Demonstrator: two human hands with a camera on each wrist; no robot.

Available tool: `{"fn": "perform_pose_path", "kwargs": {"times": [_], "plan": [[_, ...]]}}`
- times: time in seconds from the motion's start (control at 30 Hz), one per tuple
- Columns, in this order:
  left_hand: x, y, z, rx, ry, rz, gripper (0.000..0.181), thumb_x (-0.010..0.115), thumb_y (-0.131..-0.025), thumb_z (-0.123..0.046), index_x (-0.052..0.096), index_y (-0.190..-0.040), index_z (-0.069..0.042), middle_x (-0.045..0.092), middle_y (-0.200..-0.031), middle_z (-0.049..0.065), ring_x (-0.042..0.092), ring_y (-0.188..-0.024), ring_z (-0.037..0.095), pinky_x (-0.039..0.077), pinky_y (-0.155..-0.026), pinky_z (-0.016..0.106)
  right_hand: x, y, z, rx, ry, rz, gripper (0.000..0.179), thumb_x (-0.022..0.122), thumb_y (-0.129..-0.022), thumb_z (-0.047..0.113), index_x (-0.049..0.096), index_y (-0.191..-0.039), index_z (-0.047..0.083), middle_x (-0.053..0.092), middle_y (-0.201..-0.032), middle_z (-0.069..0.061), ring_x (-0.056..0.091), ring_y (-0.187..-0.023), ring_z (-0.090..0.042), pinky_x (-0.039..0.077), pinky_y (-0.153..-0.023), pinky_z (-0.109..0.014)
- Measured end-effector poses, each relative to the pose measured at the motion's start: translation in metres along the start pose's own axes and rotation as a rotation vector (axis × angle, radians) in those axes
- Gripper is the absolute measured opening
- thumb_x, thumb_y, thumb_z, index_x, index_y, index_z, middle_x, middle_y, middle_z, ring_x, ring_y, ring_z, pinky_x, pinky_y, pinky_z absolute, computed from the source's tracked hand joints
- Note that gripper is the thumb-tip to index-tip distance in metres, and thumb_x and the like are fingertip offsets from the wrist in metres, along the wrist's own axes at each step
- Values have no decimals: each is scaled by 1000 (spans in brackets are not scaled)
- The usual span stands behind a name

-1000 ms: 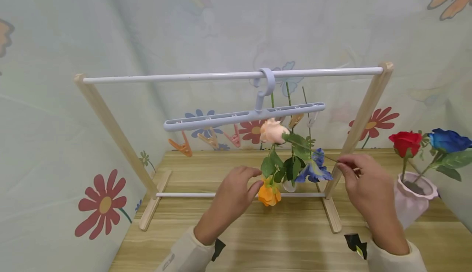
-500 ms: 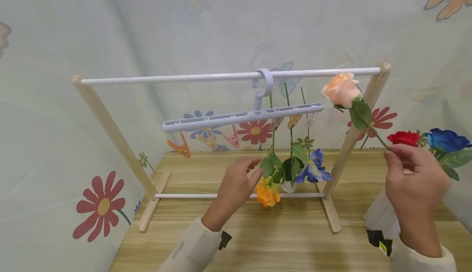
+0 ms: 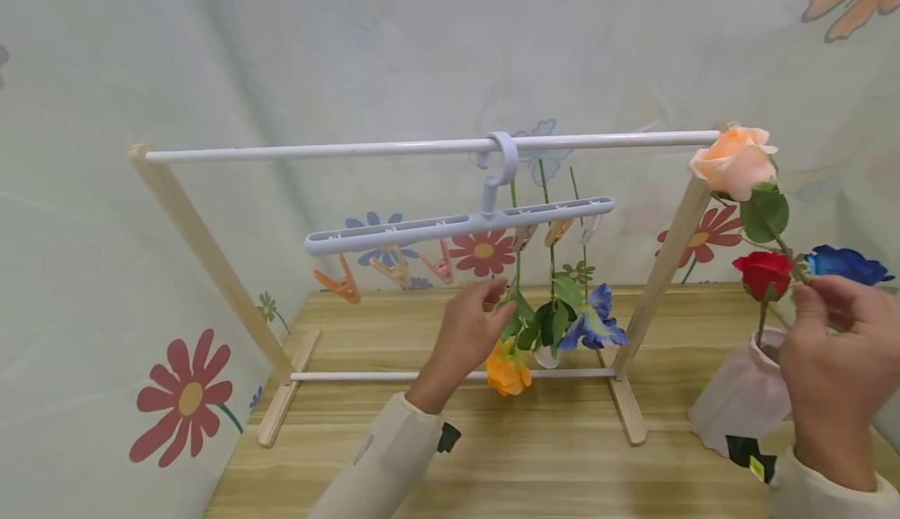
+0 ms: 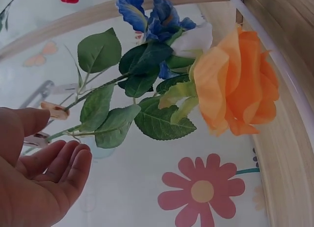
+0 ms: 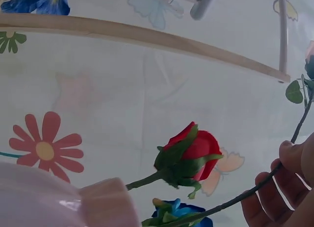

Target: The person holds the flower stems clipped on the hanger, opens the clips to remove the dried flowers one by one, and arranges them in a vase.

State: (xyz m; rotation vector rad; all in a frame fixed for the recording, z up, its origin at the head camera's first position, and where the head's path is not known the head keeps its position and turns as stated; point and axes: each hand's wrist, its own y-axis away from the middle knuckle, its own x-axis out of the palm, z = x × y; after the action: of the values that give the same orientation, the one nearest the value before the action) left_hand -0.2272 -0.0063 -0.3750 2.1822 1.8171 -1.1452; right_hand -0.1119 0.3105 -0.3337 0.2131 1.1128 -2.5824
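My right hand point(image 3: 844, 355) pinches the stem of a peach rose point(image 3: 737, 163), whose bloom points up beside the rack's right post. In the right wrist view the rose's stem point(image 5: 255, 188) slants down toward the mouth of the pink vase point(image 5: 110, 202); whether its end is inside cannot be told. A red rose point(image 3: 765, 275) and a blue rose point(image 3: 847, 265) stand there. My left hand point(image 3: 464, 339), thumb and fingers apart, is beside the stem of an upside-down orange flower point(image 3: 508, 369). A blue flower point(image 3: 596, 323) hangs nearby, and a whitish bloom point(image 4: 194, 40) is partly hidden.
A wooden rack with a white top bar point(image 3: 316, 149) carries a pale blue hanger point(image 3: 394, 234). Clothespins hang from it; those on the right grip flower stems. An orange clothespin point(image 3: 341, 280) and two others on the left hold nothing. The wooden table point(image 3: 366, 449) lies below.
My right hand has carried the peach rose from in front of the hanger, right to the vase, and the bloom has turned upward. My left hand has shifted slightly up beside the hanging stems.
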Motion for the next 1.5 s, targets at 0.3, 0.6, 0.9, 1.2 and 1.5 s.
{"fn": "perform_pose_path", "kwargs": {"times": [0.3, 0.6, 0.9, 1.2, 1.5], "plan": [[3, -10, -2, -50, 81, 6, 42, 69, -98, -23, 63, -134, -3, 69, -128, 14, 68, -113, 31, 57, -99, 41, 3, 3, -16, 147, 74, 20, 36, 50, -107, 30, 66, -128, 4, 34, -104, 36, 40, -97, 21, 35, -91, -7], [12, -25, -5, 17, 4, -97, 40, 69, -96, -26, 66, -130, -5, 70, -126, 11, 66, -114, 29, 55, -102, 44, 5, 8, -24, 246, 129, 56, 36, 46, -108, 25, 63, -133, 4, 63, -132, -16, 59, -121, -32, 40, -105, -14], [18, -35, -8, -21, 53, -117, 27, 70, -97, -19, 69, -120, -5, 76, -111, 9, 72, -99, 24, 61, -88, 37, 6, 11, -38, 267, 137, 51, 35, 54, -103, 27, 67, -126, 4, 64, -103, 11, 52, -97, 8, 37, -86, -4], [15, -36, -8, -20, 91, -126, 20, 70, -96, -15, 71, -114, -5, 78, -104, 8, 73, -91, 20, 61, -83, 32, 3, 7, -26, 265, 93, 8, 39, 53, -103, 33, 64, -131, 9, 63, -119, 6, 35, -94, 23, 40, -94, -6], [13, -34, -11, -47, 99, -90, 20, 70, -96, -18, 72, -112, -7, 77, -103, 7, 72, -90, 21, 61, -81, 32, 8, 16, -5, 173, 32, 29, 36, 60, -101, 28, 67, -128, 6, 68, -123, -13, 37, -89, 23, 42, -88, -3]]}}
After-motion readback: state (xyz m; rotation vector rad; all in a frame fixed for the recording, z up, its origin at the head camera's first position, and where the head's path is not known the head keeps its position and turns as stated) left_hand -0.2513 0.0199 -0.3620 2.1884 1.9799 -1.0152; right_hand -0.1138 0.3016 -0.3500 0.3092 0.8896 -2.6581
